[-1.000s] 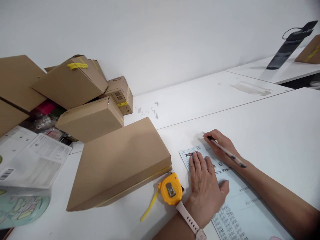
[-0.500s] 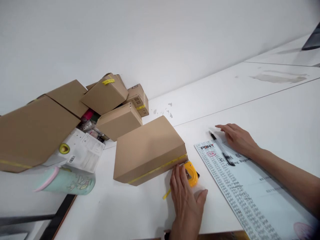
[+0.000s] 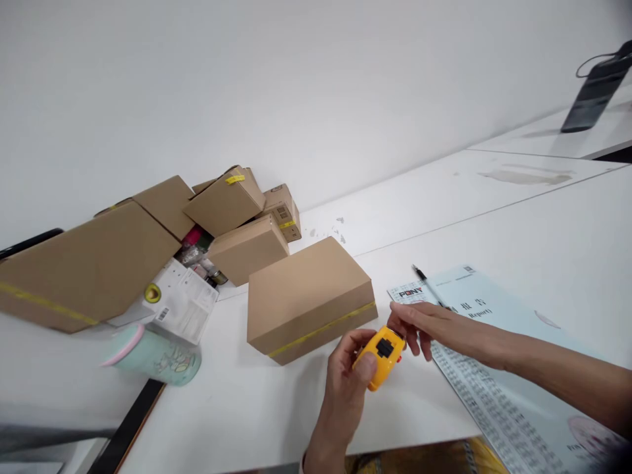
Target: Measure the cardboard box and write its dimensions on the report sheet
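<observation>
The white table (image 3: 237,421) is occupied along its left side by stacked cardboard boxes (image 3: 222,207), by a large cardboard box (image 3: 93,263) banded with yellow tape, by white printed material (image 3: 185,306) bearing a barcode, and by a mint-green tumbler (image 3: 170,359) with a pink rim; just beyond the hands, a closed cardboard box (image 3: 309,289) with a yellow strip along its near side is set; to the right, a light-blue report (image 3: 498,313) marked PONY is laid out, with a ballpoint pen (image 3: 427,283) placed across its upper corner, the pen's lower end being hidden by the right hand; farther off, at the upper right, a dark water bottle (image 3: 595,92) is seen; the yellow tape measure (image 3: 378,372) is held between the two hands, in front of the near right corner of the closed box; it is gripped by the left hand (image 3: 343,375), the thumb being pressed on its face and the fingers curled around its side; its far right end is met by the fingers of the right hand (image 3: 424,326), which are bent, though whether anything is pinched there cannot be told; the left hand is extended upward from the bottom edge, while the right forearm (image 3: 557,368) is slanted in from the right, over the report.
</observation>
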Demonstrator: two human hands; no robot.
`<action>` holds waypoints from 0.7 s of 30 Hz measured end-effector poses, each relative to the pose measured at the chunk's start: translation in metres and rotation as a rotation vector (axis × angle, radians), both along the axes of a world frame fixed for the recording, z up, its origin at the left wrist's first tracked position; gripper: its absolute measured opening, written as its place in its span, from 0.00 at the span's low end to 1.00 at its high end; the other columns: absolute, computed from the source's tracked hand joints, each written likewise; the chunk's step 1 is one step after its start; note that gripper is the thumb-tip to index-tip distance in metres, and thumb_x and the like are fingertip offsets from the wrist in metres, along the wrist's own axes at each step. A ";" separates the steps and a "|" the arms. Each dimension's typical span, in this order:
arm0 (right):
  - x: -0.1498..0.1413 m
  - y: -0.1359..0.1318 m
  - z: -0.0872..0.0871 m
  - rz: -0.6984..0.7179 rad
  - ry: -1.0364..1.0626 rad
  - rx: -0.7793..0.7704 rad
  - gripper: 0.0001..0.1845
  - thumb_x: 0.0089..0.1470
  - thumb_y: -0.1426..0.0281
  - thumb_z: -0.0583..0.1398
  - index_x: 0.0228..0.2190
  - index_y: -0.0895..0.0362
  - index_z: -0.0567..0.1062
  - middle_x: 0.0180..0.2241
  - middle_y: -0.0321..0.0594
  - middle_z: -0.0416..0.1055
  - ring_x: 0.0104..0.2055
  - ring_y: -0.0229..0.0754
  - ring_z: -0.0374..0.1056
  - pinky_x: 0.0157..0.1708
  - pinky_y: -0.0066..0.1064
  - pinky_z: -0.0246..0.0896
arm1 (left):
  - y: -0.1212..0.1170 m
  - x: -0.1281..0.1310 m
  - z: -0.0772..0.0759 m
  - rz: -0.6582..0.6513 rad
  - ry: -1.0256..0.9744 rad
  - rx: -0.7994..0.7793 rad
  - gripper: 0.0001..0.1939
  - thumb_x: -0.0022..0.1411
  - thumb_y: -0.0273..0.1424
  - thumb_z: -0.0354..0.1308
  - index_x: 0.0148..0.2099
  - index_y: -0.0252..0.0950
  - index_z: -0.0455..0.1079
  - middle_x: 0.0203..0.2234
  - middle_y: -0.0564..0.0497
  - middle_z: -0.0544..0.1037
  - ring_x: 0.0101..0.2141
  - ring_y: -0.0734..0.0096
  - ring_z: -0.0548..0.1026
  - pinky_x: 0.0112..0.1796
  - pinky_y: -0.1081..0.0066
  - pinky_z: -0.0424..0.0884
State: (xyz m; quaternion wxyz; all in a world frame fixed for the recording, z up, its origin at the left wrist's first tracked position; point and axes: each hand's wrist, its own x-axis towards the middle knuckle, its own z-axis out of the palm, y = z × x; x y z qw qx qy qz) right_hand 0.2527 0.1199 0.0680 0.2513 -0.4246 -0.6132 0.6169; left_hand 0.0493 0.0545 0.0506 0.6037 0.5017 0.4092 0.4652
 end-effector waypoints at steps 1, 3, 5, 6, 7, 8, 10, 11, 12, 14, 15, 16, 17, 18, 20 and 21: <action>-0.007 -0.004 0.005 0.019 0.000 0.011 0.33 0.56 0.38 0.54 0.25 0.56 0.74 0.26 0.43 0.71 0.28 0.42 0.66 0.26 0.33 0.64 | -0.002 -0.005 0.005 0.001 -0.005 -0.001 0.26 0.60 0.52 0.62 0.50 0.36 0.73 0.44 0.41 0.81 0.43 0.55 0.80 0.41 0.64 0.73; -0.017 -0.007 0.016 0.053 -0.004 0.040 0.31 0.52 0.38 0.58 0.24 0.54 0.71 0.24 0.39 0.68 0.27 0.41 0.64 0.24 0.32 0.61 | -0.006 -0.017 0.014 0.024 0.000 0.012 0.26 0.59 0.52 0.63 0.49 0.36 0.73 0.45 0.41 0.81 0.42 0.56 0.80 0.40 0.65 0.73; -0.025 -0.003 0.027 0.056 0.016 0.067 0.30 0.52 0.39 0.60 0.25 0.53 0.68 0.23 0.36 0.65 0.25 0.39 0.61 0.23 0.31 0.58 | -0.007 -0.037 0.024 0.079 0.029 0.011 0.27 0.56 0.52 0.65 0.48 0.36 0.75 0.42 0.41 0.82 0.39 0.57 0.80 0.38 0.66 0.72; -0.027 0.003 0.032 0.036 0.038 0.089 0.29 0.53 0.40 0.60 0.24 0.53 0.67 0.22 0.35 0.64 0.25 0.38 0.59 0.24 0.31 0.57 | -0.005 -0.050 0.030 0.128 0.057 0.005 0.27 0.55 0.51 0.66 0.47 0.35 0.75 0.40 0.42 0.82 0.37 0.58 0.80 0.37 0.67 0.72; -0.028 0.012 0.038 0.001 0.064 0.117 0.29 0.54 0.41 0.60 0.23 0.53 0.66 0.21 0.34 0.63 0.24 0.37 0.57 0.24 0.31 0.56 | -0.003 -0.065 0.037 0.184 0.087 0.001 0.27 0.54 0.51 0.67 0.46 0.35 0.76 0.38 0.43 0.83 0.36 0.59 0.80 0.36 0.68 0.72; -0.029 0.023 0.044 -0.047 0.093 0.150 0.28 0.54 0.42 0.60 0.22 0.53 0.65 0.21 0.34 0.62 0.24 0.37 0.56 0.25 0.31 0.55 | 0.001 -0.082 0.046 0.261 0.128 0.003 0.27 0.52 0.51 0.68 0.45 0.35 0.76 0.35 0.44 0.83 0.34 0.60 0.80 0.35 0.69 0.72; -0.029 0.052 0.052 -0.153 0.152 0.210 0.28 0.55 0.44 0.60 0.21 0.54 0.64 0.21 0.33 0.58 0.24 0.36 0.52 0.25 0.31 0.52 | 0.012 -0.118 0.067 0.374 0.153 0.045 0.25 0.53 0.51 0.66 0.44 0.35 0.75 0.36 0.45 0.83 0.35 0.61 0.79 0.34 0.70 0.72; -0.029 0.068 0.054 -0.190 0.178 0.213 0.26 0.54 0.45 0.61 0.22 0.54 0.64 0.22 0.33 0.58 0.24 0.36 0.51 0.24 0.32 0.51 | 0.019 -0.136 0.077 0.436 0.185 0.045 0.25 0.53 0.50 0.66 0.43 0.35 0.75 0.35 0.45 0.83 0.36 0.59 0.79 0.33 0.70 0.73; -0.028 0.084 0.054 -0.202 0.200 0.204 0.25 0.54 0.46 0.61 0.23 0.54 0.64 0.23 0.33 0.58 0.24 0.36 0.50 0.24 0.32 0.50 | 0.027 -0.154 0.086 0.481 0.197 0.032 0.24 0.53 0.49 0.65 0.43 0.35 0.74 0.35 0.46 0.83 0.35 0.59 0.79 0.31 0.69 0.74; -0.030 0.112 0.048 -0.226 0.205 0.168 0.25 0.51 0.47 0.63 0.24 0.54 0.64 0.24 0.32 0.57 0.24 0.36 0.49 0.24 0.32 0.49 | 0.044 -0.184 0.099 0.551 0.216 -0.017 0.19 0.55 0.45 0.64 0.41 0.34 0.74 0.32 0.47 0.82 0.32 0.61 0.78 0.27 0.70 0.74; -0.031 0.123 0.042 -0.235 0.201 0.154 0.25 0.50 0.47 0.63 0.24 0.54 0.64 0.24 0.32 0.57 0.24 0.36 0.49 0.24 0.32 0.49 | 0.052 -0.196 0.102 0.574 0.222 -0.049 0.17 0.56 0.43 0.63 0.40 0.33 0.74 0.31 0.47 0.82 0.30 0.63 0.78 0.25 0.70 0.73; -0.033 0.131 0.034 -0.244 0.192 0.150 0.25 0.50 0.47 0.64 0.23 0.53 0.63 0.24 0.32 0.57 0.24 0.35 0.49 0.25 0.32 0.49 | 0.058 -0.206 0.104 0.594 0.227 -0.079 0.15 0.57 0.41 0.62 0.39 0.33 0.74 0.30 0.47 0.81 0.29 0.64 0.77 0.25 0.71 0.73; -0.035 0.138 0.027 -0.252 0.182 0.154 0.26 0.49 0.46 0.63 0.23 0.53 0.63 0.23 0.31 0.56 0.24 0.35 0.49 0.25 0.32 0.50 | 0.064 -0.215 0.103 0.610 0.229 -0.106 0.14 0.58 0.40 0.61 0.38 0.33 0.74 0.29 0.47 0.81 0.28 0.64 0.77 0.24 0.71 0.73; -0.037 0.142 0.018 -0.257 0.174 0.164 0.26 0.49 0.46 0.63 0.23 0.53 0.62 0.23 0.31 0.56 0.24 0.35 0.49 0.25 0.32 0.50 | 0.068 -0.223 0.102 0.620 0.229 -0.128 0.13 0.58 0.39 0.61 0.38 0.33 0.74 0.28 0.48 0.81 0.28 0.65 0.77 0.24 0.71 0.73; -0.041 0.147 0.004 -0.265 0.154 0.189 0.27 0.49 0.44 0.62 0.22 0.53 0.61 0.23 0.31 0.56 0.24 0.35 0.49 0.25 0.32 0.51 | 0.072 -0.235 0.096 0.633 0.224 -0.156 0.11 0.59 0.38 0.61 0.38 0.34 0.74 0.28 0.48 0.81 0.28 0.65 0.78 0.24 0.72 0.73; -0.043 0.148 -0.002 -0.268 0.145 0.199 0.28 0.50 0.44 0.61 0.21 0.53 0.61 0.22 0.31 0.55 0.24 0.36 0.50 0.25 0.32 0.51 | 0.073 -0.240 0.094 0.634 0.221 -0.165 0.11 0.59 0.38 0.61 0.38 0.35 0.74 0.28 0.49 0.82 0.29 0.65 0.79 0.24 0.73 0.73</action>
